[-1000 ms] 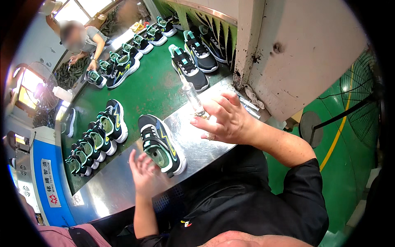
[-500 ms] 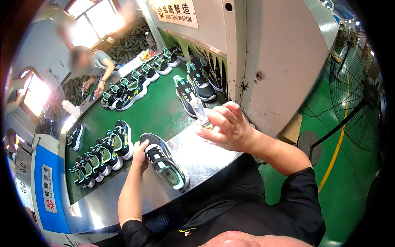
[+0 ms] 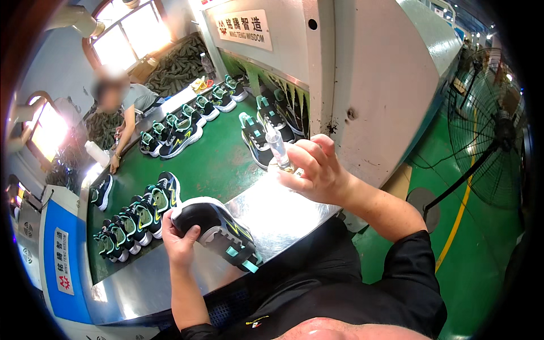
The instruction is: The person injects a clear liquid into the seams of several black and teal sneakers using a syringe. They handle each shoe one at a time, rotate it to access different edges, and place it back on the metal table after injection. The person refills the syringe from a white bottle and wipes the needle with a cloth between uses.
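My left hand [image 3: 180, 242] grips the toe of a black sneaker [image 3: 222, 229] with a white sole, grey and yellow side markings and mint-green tabs. The sneaker is tilted over the metal table edge, its sole edge turned up and its heel toward my body. Higher up and to the right, my right hand [image 3: 317, 174] is closed around a small clear squeeze bottle [image 3: 276, 145], its narrow tip pointing up. The bottle is apart from the sneaker. Beyond it, similar sneakers [image 3: 258, 148] stand at the opening of the machine.
A green conveyor belt [image 3: 212, 147] carries a row of sneakers [image 3: 136, 218] at left and another along the far side. A person [image 3: 127, 107] works across the belt. The machine housing [image 3: 379, 96] rises at right, with a standing fan [image 3: 481, 130] beyond.
My left hand has rolled the sneaker, so its sole edge now shows and its opening has turned away. The bottle stays in my right hand, nearly in place. The other person's hand has shifted.
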The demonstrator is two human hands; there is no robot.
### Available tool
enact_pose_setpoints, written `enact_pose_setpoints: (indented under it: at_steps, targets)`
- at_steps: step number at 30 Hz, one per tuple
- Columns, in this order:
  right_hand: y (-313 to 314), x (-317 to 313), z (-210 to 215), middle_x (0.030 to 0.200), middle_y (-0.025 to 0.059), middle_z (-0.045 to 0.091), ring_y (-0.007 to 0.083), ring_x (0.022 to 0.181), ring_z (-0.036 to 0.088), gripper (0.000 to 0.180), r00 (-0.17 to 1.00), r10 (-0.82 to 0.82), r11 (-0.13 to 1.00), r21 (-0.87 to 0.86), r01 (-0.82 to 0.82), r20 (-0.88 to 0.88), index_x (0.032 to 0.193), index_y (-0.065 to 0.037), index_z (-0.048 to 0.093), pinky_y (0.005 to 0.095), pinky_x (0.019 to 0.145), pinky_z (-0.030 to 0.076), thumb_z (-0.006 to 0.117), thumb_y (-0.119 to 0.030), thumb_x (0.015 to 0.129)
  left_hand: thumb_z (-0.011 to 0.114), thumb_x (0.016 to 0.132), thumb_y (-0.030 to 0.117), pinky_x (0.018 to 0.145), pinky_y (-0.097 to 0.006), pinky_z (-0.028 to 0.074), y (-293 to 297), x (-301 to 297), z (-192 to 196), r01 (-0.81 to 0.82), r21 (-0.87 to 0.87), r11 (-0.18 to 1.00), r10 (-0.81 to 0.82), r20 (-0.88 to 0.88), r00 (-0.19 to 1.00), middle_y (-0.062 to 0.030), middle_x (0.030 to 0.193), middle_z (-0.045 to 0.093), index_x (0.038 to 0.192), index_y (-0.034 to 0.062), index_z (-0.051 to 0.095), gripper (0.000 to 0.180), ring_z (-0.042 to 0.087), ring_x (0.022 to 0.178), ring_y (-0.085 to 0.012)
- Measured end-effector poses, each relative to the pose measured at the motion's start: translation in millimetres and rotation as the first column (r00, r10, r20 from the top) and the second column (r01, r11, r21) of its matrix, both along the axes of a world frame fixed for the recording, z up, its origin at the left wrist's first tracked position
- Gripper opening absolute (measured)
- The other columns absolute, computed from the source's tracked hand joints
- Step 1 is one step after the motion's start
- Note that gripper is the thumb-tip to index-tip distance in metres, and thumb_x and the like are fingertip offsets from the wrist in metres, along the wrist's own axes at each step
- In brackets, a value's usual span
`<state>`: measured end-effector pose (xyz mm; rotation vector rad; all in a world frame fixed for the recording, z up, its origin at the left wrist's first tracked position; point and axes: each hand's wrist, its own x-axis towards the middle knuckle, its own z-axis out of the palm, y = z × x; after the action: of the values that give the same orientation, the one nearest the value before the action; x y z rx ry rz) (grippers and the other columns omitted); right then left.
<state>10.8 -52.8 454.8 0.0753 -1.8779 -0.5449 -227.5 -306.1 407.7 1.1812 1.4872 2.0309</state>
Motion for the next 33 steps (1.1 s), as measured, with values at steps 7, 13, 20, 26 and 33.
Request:
enact_pose_setpoints:
  at_steps: [7, 13, 20, 26, 33]
  targets:
    - [3.0, 1.4, 5.7, 0.11, 0.0026, 0.052, 0.0149, 0.094, 0.05, 0.06, 0.999, -0.048, 0.996, 0.074, 0.047, 0.02, 0.131, -0.028, 0.039, 0.0436, 0.104, 0.023, 0.067, -0.011, 0.08, 0.075, 0.075, 0.004, 0.09, -0.031, 0.046, 3.0, 3.6, -2.9, 0.037, 0.012, 0.999, -0.037, 0.025, 0.999, -0.0068, 0.106, 0.061, 0.121, 0.0018, 0.046, 0.054, 0.059, 0.099, -0.0169]
    - [2.6, 0.1, 5.2, 0.107, 0.0018, 0.051, 0.0142, 0.093, 0.05, 0.058, 0.998, -0.049, 0.997, 0.062, 0.048, 0.025, 0.129, -0.028, 0.041, 0.044, 0.104, 0.022, 0.067, -0.011, 0.08, 0.076, 0.074, 0.004, 0.09, -0.031, 0.046, 6.8, 10.8, -1.1, 0.037, 0.024, 0.999, -0.037, 0.021, 0.999, -0.0071, 0.106, 0.062, 0.12, 0.0016, 0.046, 0.055, 0.06, 0.099, -0.0175]
    - [3.5, -2.9, -2.4, 0.105, 0.002, 0.05, 0.0134, 0.091, 0.05, 0.059, 0.999, -0.035, 0.998, 0.049, 0.033, 0.041, 0.127, -0.028, 0.041, 0.0438, 0.104, 0.021, 0.068, -0.011, 0.077, 0.077, 0.073, 0.005, 0.09, -0.031, 0.046, 2.9, 12.7, -3.1, 0.035, 0.008, 0.999, -0.035, 0.005, 0.999, -0.0069, 0.105, 0.062, 0.121, 0.0014, 0.046, 0.057, 0.06, 0.098, -0.017]
    - [-3.8, -6.9, -10.3, 0.104, 0.0027, 0.049, 0.0139, 0.092, 0.05, 0.059, 0.998, -0.003, 1.0, -0.018, 0.004, 0.07, 0.125, -0.027, 0.044, 0.0431, 0.101, 0.023, 0.068, -0.01, 0.074, 0.078, 0.072, 0.007, 0.09, -0.03, 0.045, 1.2, 12.6, -4.0, 0.001, 0.004, 1.0, -0.001, 0.005, 1.0, -0.0062, 0.105, 0.061, 0.121, 0.0016, 0.046, 0.058, 0.059, 0.098, -0.0164]
    - [-25.3, -0.4, -37.6, 0.107, 0.0089, 0.046, 0.0245, 0.102, 0.048, 0.073, 0.93, 0.283, 0.834, -0.539, -0.118, 0.235, 0.125, -0.022, 0.045, 0.0426, 0.093, 0.029, 0.08, -0.03, 0.062, 0.08, 0.071, 0.012, 0.095, -0.032, 0.042, -3.9, 4.1, -16.0, -0.07, 0.023, 0.997, 0.07, 0.013, 0.997, -0.009, 0.113, 0.057, 0.13, -0.001, 0.039, 0.072, 0.056, 0.104, -0.0197]
